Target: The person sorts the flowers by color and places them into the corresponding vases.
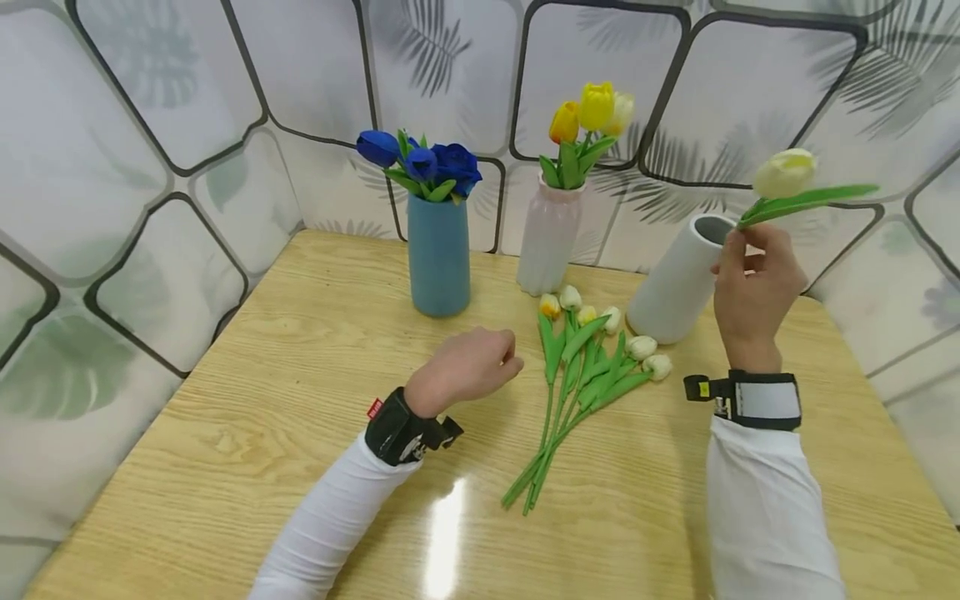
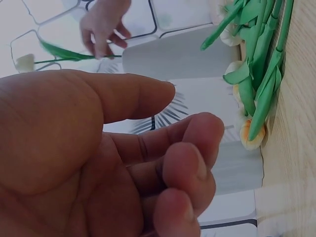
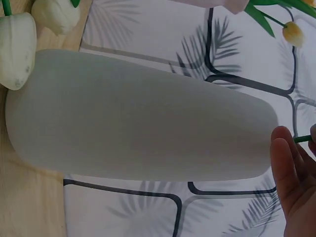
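At the mouth of a white vase [image 1: 678, 279], my right hand [image 1: 759, 292] pinches the green stem of a white tulip [image 1: 785, 173]. The tulip's bloom and long leaf stand above the hand, and its lower stem reaches the vase opening. In the right wrist view, fingertips [image 3: 281, 136] sit close to the rim of the vase [image 3: 143, 116]. My left hand [image 1: 468, 367] hovers over the table with loosely curled fingers and nothing in them. To its right lies a fanned bunch of white and yellow tulips [image 1: 592, 367], stems crossing toward me.
A blue vase [image 1: 439, 258] with blue flowers [image 1: 423, 162] stands at the back left of the wooden table [image 1: 300, 400]. Beside it is a pale pink-white vase [image 1: 551, 233] holding yellow and white tulips [image 1: 596, 107]. A patterned backdrop [image 1: 450, 67] rises directly behind the vases.
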Demonstrator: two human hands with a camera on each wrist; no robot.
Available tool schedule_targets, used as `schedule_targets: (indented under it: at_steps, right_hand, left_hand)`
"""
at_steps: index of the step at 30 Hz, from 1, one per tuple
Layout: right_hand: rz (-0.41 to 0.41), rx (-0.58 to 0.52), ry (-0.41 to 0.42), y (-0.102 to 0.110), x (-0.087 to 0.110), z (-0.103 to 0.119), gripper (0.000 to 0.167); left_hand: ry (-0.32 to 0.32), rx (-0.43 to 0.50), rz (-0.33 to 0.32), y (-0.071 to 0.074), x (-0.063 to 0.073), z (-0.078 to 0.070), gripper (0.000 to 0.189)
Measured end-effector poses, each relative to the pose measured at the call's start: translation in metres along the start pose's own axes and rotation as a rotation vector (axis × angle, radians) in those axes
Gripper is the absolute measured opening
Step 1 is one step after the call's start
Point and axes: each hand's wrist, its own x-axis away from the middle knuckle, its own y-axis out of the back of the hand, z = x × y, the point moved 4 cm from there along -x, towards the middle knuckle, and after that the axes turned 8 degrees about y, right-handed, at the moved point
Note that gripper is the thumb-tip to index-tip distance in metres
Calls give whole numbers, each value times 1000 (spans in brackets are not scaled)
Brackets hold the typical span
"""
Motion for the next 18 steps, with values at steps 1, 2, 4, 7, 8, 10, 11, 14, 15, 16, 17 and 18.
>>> schedule_targets:
  at_steps: [1, 2, 4, 7, 8, 10, 11, 14, 15, 16, 17, 18]
  right_hand:
    - [3, 19, -12, -1, 1, -3, 21]
    - [-1, 34, -23, -3, 1, -7, 20]
    - [-20, 62, -65, -3, 4, -14, 18]
    - [-39, 30, -125, -1, 9, -22, 18]
    - [-41, -7, -169, -1, 13, -24, 20]
    - [-44, -62, -248, -1, 22, -26, 25]
    - [-42, -88, -281, -1, 28, -26, 27]
    - [-42, -124, -380, -3, 51, -26, 26]
    - [-41, -118, -389, -4, 58, -26, 25]
    - [-40, -120, -393, -6, 63, -26, 23]
    - [-41, -122, -403, -8, 67, -24, 21]
    - [-40, -121, -398, -10, 70, -23, 20]
  left_hand:
    - [-1, 2, 0, 0, 0, 0, 24]
    - [-3, 3, 1, 0, 1, 0, 24]
    - [-7, 6, 5, -1, 1, 0, 24]
    - [-9, 5, 7, -2, 1, 0, 24]
    - [-8, 2, 7, -2, 0, 0, 24]
    - [-6, -2, 6, -2, 0, 0, 24]
    - [-6, -5, 8, -3, -1, 0, 24]
    - [-9, -7, 19, -4, -2, -1, 24]
    - [-10, -4, 24, -5, -2, -1, 24]
    - [-10, 0, 25, -5, -2, -1, 24]
    - [-11, 4, 25, -5, -3, -2, 24]
    - [-7, 7, 24, -5, -3, -2, 24]
